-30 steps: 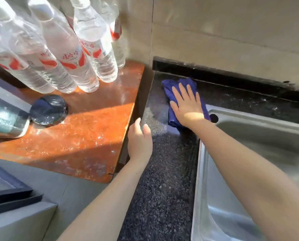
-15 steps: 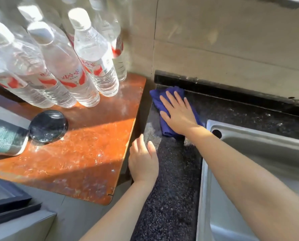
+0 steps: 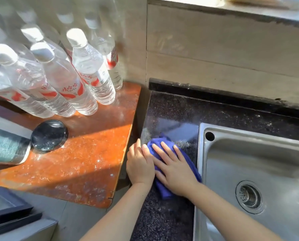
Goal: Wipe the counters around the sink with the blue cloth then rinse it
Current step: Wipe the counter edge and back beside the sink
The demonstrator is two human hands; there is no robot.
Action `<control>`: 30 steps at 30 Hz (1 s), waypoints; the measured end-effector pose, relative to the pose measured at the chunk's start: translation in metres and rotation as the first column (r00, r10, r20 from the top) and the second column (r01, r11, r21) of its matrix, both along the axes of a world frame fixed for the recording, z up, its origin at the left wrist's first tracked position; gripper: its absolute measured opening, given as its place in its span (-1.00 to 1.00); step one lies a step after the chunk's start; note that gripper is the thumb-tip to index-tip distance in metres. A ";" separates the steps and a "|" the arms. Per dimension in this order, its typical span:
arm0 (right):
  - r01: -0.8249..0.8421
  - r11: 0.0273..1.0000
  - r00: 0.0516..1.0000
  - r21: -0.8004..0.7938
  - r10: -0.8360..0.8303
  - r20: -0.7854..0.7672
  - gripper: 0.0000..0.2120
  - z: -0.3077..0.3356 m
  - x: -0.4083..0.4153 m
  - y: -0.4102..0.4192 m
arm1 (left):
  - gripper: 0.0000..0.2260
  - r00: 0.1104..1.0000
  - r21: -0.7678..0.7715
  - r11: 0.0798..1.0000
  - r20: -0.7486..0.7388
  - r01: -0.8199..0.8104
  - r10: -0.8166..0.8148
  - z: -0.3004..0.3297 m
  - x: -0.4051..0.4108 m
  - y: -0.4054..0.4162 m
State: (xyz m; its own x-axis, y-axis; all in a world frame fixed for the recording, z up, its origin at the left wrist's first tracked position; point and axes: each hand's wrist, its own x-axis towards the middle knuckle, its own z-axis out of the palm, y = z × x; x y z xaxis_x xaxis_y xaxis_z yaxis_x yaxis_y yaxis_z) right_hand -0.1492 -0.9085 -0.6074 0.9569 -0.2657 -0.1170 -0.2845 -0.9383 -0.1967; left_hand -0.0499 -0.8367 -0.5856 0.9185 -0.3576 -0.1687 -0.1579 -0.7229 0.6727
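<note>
The blue cloth (image 3: 164, 190) is now being drawn back along the narrow dark strip of bench (image 3: 164, 221) left of the sink (image 3: 249, 153), away from the back corner by the wall where it was pressed a second ago. The right hand (image 3: 175, 171) is laid flat on top of it, fingers straight and slightly spread, palm pressing down; nothing is pinched. The left hand (image 3: 140, 165) is set just beside it, touching the cloth's left edge, its fingers resting loosely on the bench edge and gripping nothing that can be made out. Behind the cloth, a smoother, glossier patch is left toward the wall, and a pale dusty smear is seen just ahead of the fingertips, which suggests the far part of this strip is largely covered and the stroke is being carried toward the near edge. The task's thing is therefore lying between the sink rim and the orange side table (image 3: 93, 153), on the stone, not yet in the basin. By this reading the wipe is only partly done: the band of bench behind the sink looks untouched and speckled, and the rinse is not yet begun. The water bottles (image 3: 86, 73) and the dark round lid (image 3: 48, 134) on the side table are kept well clear of the stroke.
</note>
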 end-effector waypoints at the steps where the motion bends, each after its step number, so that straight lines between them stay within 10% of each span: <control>1: -0.022 1.000 1.000 -0.021 0.022 -0.005 -0.53 0.001 0.017 -0.020 | -0.33 1.000 0.003 1.000 0.016 0.011 -0.011 0.000 -0.001 0.000; 6: 0.240 0.969 0.967 -0.058 -0.244 -0.067 -0.51 0.005 0.092 -0.129 | -0.58 0.998 0.075 0.996 0.009 0.056 -0.057 -0.004 0.000 -0.001; 15: 0.222 0.972 0.950 -0.072 -0.232 -0.208 -0.48 0.022 0.015 -0.194 | -0.60 0.996 0.146 0.986 -0.001 0.087 -0.088 -0.010 0.001 -0.001; 22: 0.770 0.634 0.625 -0.076 -0.772 -0.115 -0.52 0.018 0.006 -0.166 | -0.55 0.992 0.174 0.977 0.000 0.121 -0.123 -0.014 0.002 0.000; 30: 0.293 0.956 0.940 0.012 -0.286 -0.187 -0.51 0.017 0.040 -0.134 | -0.55 0.959 0.135 0.970 0.174 0.204 -0.226 -0.019 -0.002 0.005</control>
